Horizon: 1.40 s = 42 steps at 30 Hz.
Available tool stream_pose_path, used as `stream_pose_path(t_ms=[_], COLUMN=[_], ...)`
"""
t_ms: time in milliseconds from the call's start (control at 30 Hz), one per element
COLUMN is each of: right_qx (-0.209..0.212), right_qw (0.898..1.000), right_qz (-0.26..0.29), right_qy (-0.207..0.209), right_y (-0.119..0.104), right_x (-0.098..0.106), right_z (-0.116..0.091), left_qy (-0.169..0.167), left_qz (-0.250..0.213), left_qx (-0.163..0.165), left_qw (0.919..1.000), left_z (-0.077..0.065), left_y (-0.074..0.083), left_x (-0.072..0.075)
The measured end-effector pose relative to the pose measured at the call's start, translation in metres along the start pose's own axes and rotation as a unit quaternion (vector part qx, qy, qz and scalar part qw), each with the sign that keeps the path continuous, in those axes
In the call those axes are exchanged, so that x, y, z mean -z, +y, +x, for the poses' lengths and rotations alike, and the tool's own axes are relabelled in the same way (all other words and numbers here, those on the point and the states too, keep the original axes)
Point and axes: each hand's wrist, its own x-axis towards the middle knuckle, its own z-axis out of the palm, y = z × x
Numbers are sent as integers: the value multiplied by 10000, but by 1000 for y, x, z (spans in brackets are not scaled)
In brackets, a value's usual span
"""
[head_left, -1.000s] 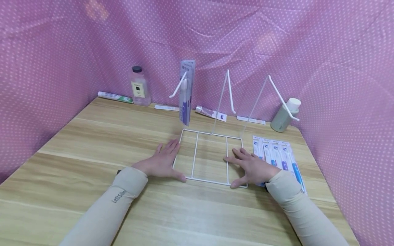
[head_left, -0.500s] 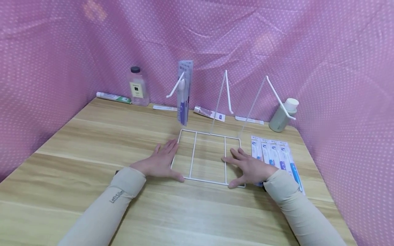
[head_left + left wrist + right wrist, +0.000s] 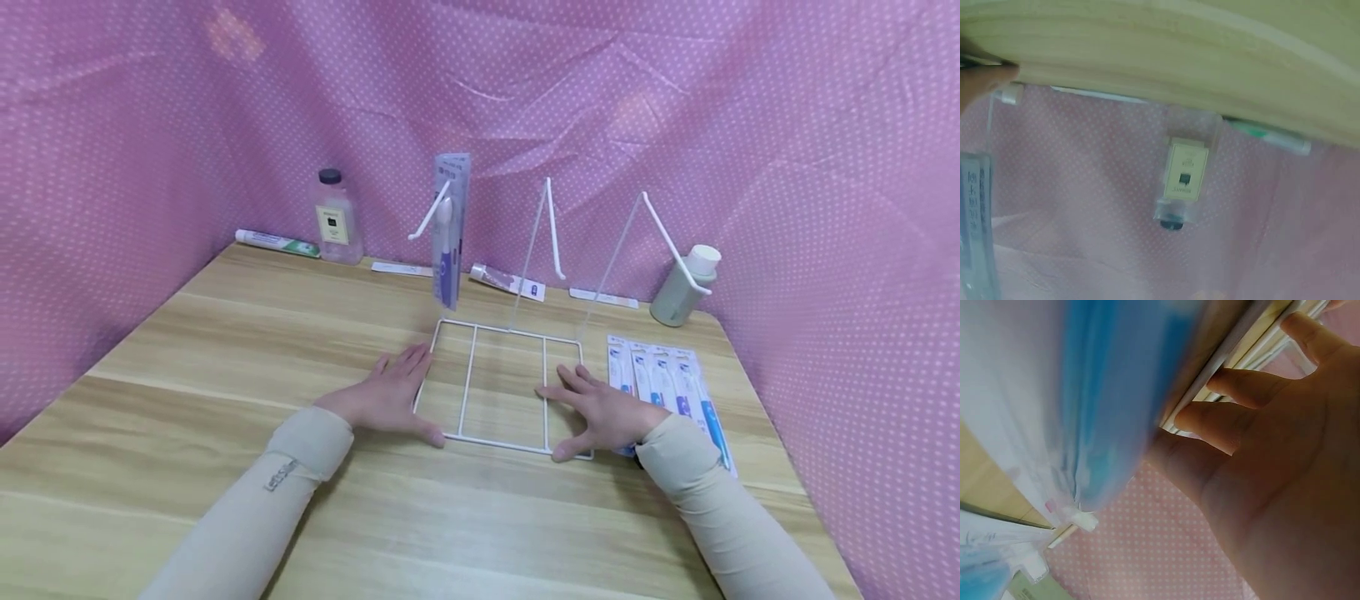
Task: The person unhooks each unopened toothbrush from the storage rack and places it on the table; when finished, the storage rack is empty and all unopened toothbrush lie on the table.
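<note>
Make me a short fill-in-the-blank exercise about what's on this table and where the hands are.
1. Both hands rest flat on the base of the white wire ____.
2. One packaged toothbrush hangs from the ____ hook.
3. More toothbrush packs lie flat beside the ____ hand.
4. The clear bottle has a ____ cap.

Missing words: rack; left; right; black

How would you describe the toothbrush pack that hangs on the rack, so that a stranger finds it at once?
On the wooden table stands a white wire rack with three slanted hooks, its flat base between the person's hands. The toothbrush pack hangs upright from the leftmost hook. Unlike the packs lying flat right of the rack, it is the only one hanging.
</note>
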Motion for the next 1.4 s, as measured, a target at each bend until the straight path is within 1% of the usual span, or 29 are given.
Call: stream_pose_path(t_ms=[133,233,333,400,433,500,533,567,600,633,667,700,800,833,867,900,933,967,1000,1033,1067,1100,1200,1233,1300,1400], right_qx=[13,8,-19,-28,-41,-63,-78,-83,-90,-92,-85,-77,-28,-14,-12,-22,-28,-35,-48,-53,-58,-64,-66,-62,-73,-84], right_qw=[10000,10000,10000,10000,10000,9999,9999,9999,9999,9999,9999,9999,9999,9999,9999,9999,9999,9999,9999,9999,9999,9999,9999,9999,9999,9998], right_qz=[34,36,22,52,63,81,99,106,97,89,83,89,104,108,115,118,117,111,108,110,112,116,128,130,143,166], right_qy=[-4,-2,-5,-19,-33,-48,-55,-60,-55,-48,-38,-27,-2,5,10,14,10,10,7,10,11,10,7,11,5,-17], right_y=[1,1,0,0,0,1,1,1,2,2,2,3,3,3,4,4,4,4,4,4,4,4,4,5,5,5], right_x=[-1,0,0,1,1,1,1,1,1,1,1,1,1,2,2,2,2,2,2,2,2,1,1,1,1,1], right_z=[-1,0,0,0,0,0,0,0,-1,-1,-1,-1,-2,-1,-1,-1,-1,-1,-1,-1,-1,-1,-1,-1,-1,0], left_qy=[-7,152,480,800,969,1332,1554,1781,2000,2248,2523,2838,3726,3964,4162,4304,4385,4445,4475,4445,4413,4357,4177,4112,4040,3951], left_qz=[-237,-531,-747,-858,-969,-1304,-1442,-1671,-1921,-2184,-2444,-2597,-3018,-3143,-3289,-3421,-3629,-3820,-3973,-4114,-4188,-4248,-4330,-4384,-4516,-4765], left_qx=[9,-44,-162,-81,-25,113,185,224,252,223,174,135,65,59,65,80,73,32,-1,-16,-52,-69,-92,-83,-106,-173], left_qw=[9997,9985,9959,9931,9906,9824,9771,9695,9604,9493,9361,9229,8775,8626,8477,8352,8222,8102,8012,7957,7936,7935,7987,7992,7954,7852], left_z=[0,0,4,6,8,12,14,16,17,20,22,23,27,29,30,31,32,33,34,35,36,37,39,39,40,42], left_y=[-2,-6,-10,-10,-9,-6,-4,0,4,8,12,17,33,38,43,48,51,54,56,58,59,60,62,63,64,65], left_x=[11,24,40,52,57,70,76,83,89,96,102,109,129,136,142,148,154,159,164,168,171,173,177,178,179,180])
